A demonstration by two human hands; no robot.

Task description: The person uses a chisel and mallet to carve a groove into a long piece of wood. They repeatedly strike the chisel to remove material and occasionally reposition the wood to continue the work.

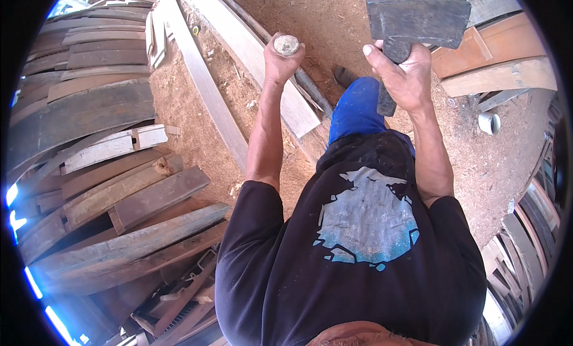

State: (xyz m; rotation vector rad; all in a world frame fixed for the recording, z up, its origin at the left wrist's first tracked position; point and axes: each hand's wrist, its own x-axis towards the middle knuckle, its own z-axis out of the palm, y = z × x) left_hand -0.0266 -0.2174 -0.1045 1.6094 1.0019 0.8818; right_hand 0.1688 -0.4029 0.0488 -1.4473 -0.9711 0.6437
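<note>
My left hand (pixel 283 61) is closed round an upright chisel, with only the pale, round, battered end of its wooden handle (pixel 286 45) showing. The blade is hidden beneath the fist. A dark, wide-headed mallet (pixel 418 18) is raised at the right, gripped by its handle in my right hand (pixel 407 71). Its head is clear of the left hand, and the handle's lower end sticks out below my palm. Under and beside my left hand lies a long pale timber beam (pixel 298 110), running from the far left toward my blue-clad leg (pixel 357 110).
A narrow plank (pixel 206 77) lies left of the beam, and a dark pole (pixel 250 21) along its right. Stacked boards (pixel 83 110) fill the left side. A white cup-like container (pixel 489 123) sits on the sawdust-strewn ground (pixel 471 161). More boards (pixel 498 51) lie far right.
</note>
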